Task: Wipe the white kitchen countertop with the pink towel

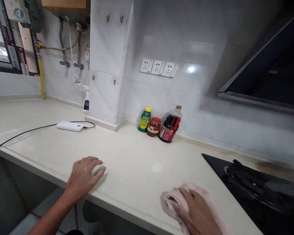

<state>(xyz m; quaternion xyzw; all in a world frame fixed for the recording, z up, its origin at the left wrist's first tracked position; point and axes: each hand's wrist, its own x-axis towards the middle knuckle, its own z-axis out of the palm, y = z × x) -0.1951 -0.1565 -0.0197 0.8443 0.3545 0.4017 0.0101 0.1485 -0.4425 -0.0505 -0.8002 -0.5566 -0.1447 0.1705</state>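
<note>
My left hand is curled round a small whitish rounded object near the front edge of the counter. Fingers cover much of that object, so its kind is unclear. Farther right, my right hand presses a pale pink cloth against the countertop. The cloth is bunched under the fingers, and both it and the hand are smeared by motion.
Against the wall stand a green bottle with a yellow cap, a red-lidded jar and a dark sauce bottle. A black gas stove lies right. A white power bank with a black cable and a spray bottle are left.
</note>
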